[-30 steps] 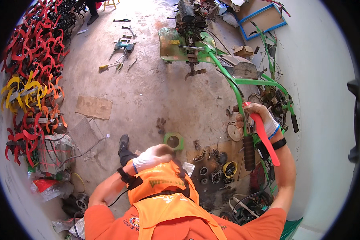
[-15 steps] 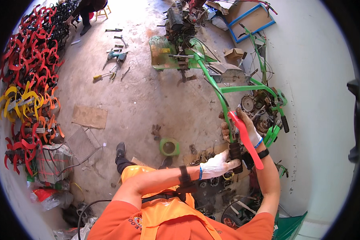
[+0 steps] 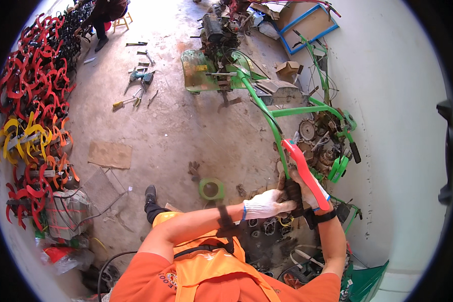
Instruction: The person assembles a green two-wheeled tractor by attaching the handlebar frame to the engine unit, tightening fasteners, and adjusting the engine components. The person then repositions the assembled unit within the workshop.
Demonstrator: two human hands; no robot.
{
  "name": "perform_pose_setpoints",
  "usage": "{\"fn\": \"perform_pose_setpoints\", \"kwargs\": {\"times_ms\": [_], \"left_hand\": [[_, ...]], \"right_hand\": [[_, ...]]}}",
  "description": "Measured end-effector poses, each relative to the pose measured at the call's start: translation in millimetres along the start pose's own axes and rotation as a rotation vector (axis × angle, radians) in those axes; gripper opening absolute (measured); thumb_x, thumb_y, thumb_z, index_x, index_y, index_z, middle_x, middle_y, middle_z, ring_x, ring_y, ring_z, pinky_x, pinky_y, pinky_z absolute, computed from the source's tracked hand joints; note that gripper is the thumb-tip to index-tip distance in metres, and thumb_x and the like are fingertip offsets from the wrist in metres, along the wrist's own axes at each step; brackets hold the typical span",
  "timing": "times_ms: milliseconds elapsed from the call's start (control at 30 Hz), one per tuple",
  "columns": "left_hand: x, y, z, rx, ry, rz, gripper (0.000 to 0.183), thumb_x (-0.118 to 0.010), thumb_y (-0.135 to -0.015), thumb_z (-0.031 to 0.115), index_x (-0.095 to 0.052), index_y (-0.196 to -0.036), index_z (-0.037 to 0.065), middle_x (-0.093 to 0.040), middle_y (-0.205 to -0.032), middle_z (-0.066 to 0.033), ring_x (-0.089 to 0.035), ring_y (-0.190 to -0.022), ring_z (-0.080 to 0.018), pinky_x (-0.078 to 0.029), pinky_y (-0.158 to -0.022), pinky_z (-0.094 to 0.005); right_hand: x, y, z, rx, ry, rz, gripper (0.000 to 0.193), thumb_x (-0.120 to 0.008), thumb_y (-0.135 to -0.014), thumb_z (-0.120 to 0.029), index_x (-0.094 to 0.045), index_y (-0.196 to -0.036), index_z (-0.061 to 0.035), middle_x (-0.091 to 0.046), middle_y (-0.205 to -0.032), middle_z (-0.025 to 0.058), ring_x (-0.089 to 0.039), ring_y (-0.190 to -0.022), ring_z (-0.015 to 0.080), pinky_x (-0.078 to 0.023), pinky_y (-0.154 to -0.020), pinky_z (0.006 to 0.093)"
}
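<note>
A green tiller handlebar slants down toward me and ends in a black rubber grip. My left hand, in a white work glove, is closed around the lower part of this grip, thumb pointing right. My right hand, also gloved and dirty at the fingers, wraps the bar at the grip's upper end. A red lever runs alongside the bar and partly covers my right hand. The tiller's engine and green fender stand farther ahead.
Red curved tiller blades are heaped along the left, with yellow ones nearer. A drill and several hand tools lie on the floor. A green ring-shaped part lies before me. Far left, another person sits by the blades.
My right hand has slid down the handlebar, from beside the red lever's upper part to the top of the black grip. My left hand stays on the grip. The view has shifted slightly.
</note>
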State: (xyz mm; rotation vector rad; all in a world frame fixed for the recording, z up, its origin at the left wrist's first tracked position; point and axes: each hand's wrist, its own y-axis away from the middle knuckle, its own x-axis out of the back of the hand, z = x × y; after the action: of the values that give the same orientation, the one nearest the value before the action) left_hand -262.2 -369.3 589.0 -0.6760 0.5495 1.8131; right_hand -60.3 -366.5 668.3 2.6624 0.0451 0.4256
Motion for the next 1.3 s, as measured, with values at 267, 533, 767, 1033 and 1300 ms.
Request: {"fn": "perform_pose_setpoints", "kwargs": {"times_ms": [267,533,767,1033,1300], "left_hand": [[118.7,126.6,-59.6,0.076,-0.088,0.391,0.047,-0.071,-0.112,0.036,-0.066,-0.136,-0.004,-0.075,-0.114,-0.0070,-0.074,-0.097,-0.0148,-0.062,-0.088,-0.0321],[175.6,292.2,-107.3,0.209,0.170,0.758,0.050,-0.068,-0.114,0.034,-0.059,-0.145,-0.005,-0.075,-0.123,-0.0178,-0.079,-0.105,-0.0266,-0.066,-0.093,-0.0391],[167.1,283.6,-97.4,0.159,0.268,0.813,0.053,-0.069,-0.113,0.034,-0.058,-0.144,-0.007,-0.075,-0.124,-0.0199,-0.079,-0.102,-0.0266,-0.065,-0.092,-0.0377],[149.2,272.3,-71.0,0.238,0.136,0.804,0.052,-0.070,-0.112,0.032,-0.059,-0.143,-0.007,-0.074,-0.124,-0.0181,-0.079,-0.105,-0.0263,-0.065,-0.094,-0.0388],[125.6,276.1,-41.1,0.446,0.032,0.924,0.042,-0.068,-0.113,0.025,-0.060,-0.141,-0.005,-0.075,-0.122,-0.0179,-0.080,-0.102,-0.0256,-0.067,-0.094,-0.0377]], "right_hand": [[-38.8,7.3,-32.8,0.179,0.369,0.121,0.080,-0.079,-0.098,-0.007,-0.045,-0.171,-0.0069,-0.053,-0.170,0.0130,-0.048,-0.158,0.0255,-0.036,-0.130,0.0415],[-45.5,22.6,29.0,0.164,0.513,0.223,0.087,-0.087,-0.095,-0.018,-0.044,-0.170,-0.0062,-0.054,-0.167,0.0156,-0.050,-0.154,0.0291,-0.039,-0.128,0.0447],[-75.7,42.2,132.4,-0.039,0.456,0.440,0.067,-0.089,-0.093,-0.024,-0.064,-0.152,-0.0042,-0.074,-0.122,0.0076,-0.066,-0.108,0.0175,-0.056,-0.095,0.0399],[-124.8,68.6,265.6,-0.102,0.311,0.519,0.034,-0.088,-0.093,-0.021,-0.076,-0.120,-0.0039,-0.069,-0.083,0.0041,-0.062,-0.074,0.0162,-0.054,-0.071,0.0365],[-154.2,62.1,358.6,-0.118,0.258,0.322,0.026,-0.080,-0.100,-0.008,-0.071,-0.125,-0.0065,-0.072,-0.094,0.0044,-0.070,-0.082,0.0182,-0.057,-0.077,0.0336]]}}
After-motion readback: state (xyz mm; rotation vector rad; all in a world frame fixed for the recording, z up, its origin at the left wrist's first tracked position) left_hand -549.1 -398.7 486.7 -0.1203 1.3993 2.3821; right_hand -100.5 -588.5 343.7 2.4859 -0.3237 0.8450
